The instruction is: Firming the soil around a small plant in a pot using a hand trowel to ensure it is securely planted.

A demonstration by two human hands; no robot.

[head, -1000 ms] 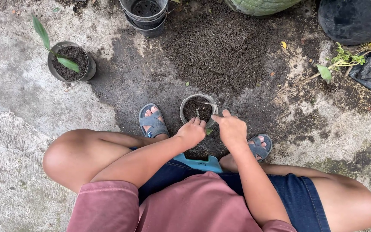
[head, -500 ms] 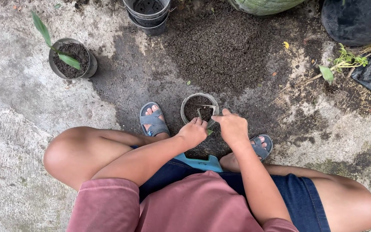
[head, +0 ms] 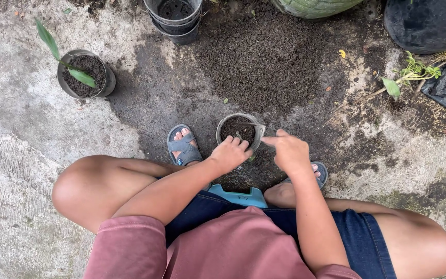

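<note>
- Fingers of the left hand are curled over the near rim of a small grey pot and touch it; whether they really clasp the rim, I cannot tell.
- Right hand is just beside the pot, its fingers loosely bent, with one finger pointing to the rim; it holds nothing that I can see.
- Small grey pot stands on the concrete floor between two grey sandals, filled with dark soil.
- Loose soil heap lies behind it.
- Another pot with a green seedling stands well apart, at far left.
- Stacked empty pots are at the top edge.
</note>
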